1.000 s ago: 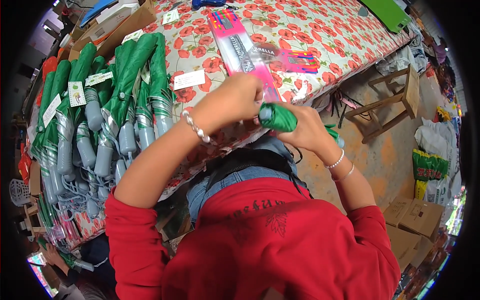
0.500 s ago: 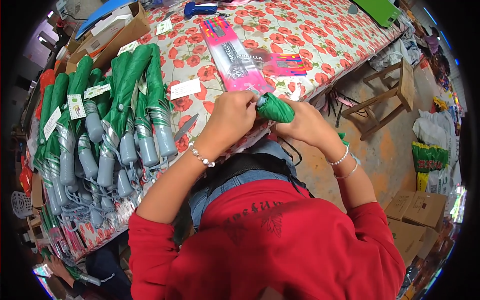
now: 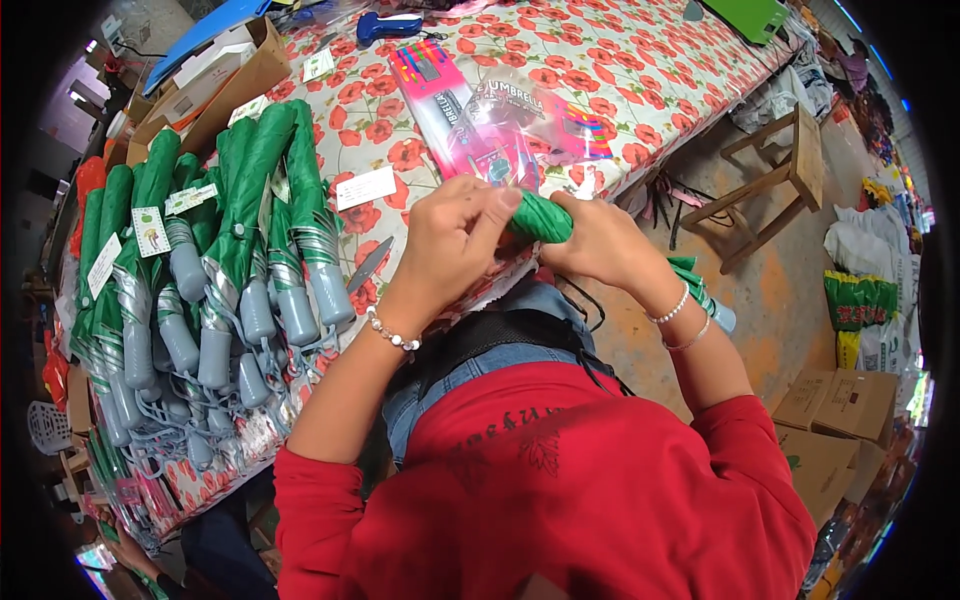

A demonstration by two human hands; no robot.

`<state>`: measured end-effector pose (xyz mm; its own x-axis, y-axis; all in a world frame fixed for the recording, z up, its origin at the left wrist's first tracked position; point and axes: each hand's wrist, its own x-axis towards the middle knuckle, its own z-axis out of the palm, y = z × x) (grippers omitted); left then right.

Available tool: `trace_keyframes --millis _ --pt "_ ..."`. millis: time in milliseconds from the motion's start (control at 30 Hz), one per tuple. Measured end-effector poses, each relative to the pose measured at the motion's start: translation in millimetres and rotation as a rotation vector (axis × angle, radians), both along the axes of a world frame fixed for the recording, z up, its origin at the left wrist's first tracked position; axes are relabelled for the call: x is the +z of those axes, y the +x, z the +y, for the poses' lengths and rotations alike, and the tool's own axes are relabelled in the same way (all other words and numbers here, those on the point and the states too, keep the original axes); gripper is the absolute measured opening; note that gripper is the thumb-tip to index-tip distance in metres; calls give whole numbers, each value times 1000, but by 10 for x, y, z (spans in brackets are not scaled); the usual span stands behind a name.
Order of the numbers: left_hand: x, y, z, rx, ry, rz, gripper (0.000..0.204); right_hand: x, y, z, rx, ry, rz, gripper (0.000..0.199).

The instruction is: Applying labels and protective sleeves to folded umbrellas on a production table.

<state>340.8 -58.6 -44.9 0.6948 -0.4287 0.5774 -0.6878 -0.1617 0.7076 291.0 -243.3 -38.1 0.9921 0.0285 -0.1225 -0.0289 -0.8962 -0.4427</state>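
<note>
A rolled green folding umbrella (image 3: 543, 220) is between my hands at the table's front edge. My right hand (image 3: 600, 240) is wrapped round its body; the umbrella's grey handle (image 3: 722, 318) shows beyond my right forearm. My left hand (image 3: 455, 235) is closed at the other end, its thumb against the green cloth, hiding the tip. Just beyond my left hand lie clear and pink printed plastic sleeves (image 3: 500, 120). A white label card (image 3: 366, 188) and a blade (image 3: 370, 264) rest on the table to the left of it.
Several rolled green umbrellas with grey handles (image 3: 215, 345) lie piled at the left. Behind them stands an open cardboard box (image 3: 262, 62). A blue tagging gun (image 3: 388, 28) is at the back. Right of the table are a wooden stool (image 3: 775, 190) and cardboard boxes (image 3: 840, 410).
My left thumb has moved over the umbrella's tip, covering it. The umbrella and my right hand have shifted slightly left, and its grey handle has come into view beyond my right forearm.
</note>
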Motion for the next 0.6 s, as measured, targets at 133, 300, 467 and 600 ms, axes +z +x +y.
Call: trace_keyframes --millis 133,300,467,600 --pt "124 -12 -21 139 93 520 13 -2 -12 45 -11 61 -12 48" --pt "-53 59 -44 258 -112 434 28 76 32 98 -14 53 -10 42" --pt "-26 26 -180 221 -661 705 25 164 93 156 -5 107 -80 43" --pt "50 -42 -172 -88 -876 875 25 202 159 169 12 135 -137 43"
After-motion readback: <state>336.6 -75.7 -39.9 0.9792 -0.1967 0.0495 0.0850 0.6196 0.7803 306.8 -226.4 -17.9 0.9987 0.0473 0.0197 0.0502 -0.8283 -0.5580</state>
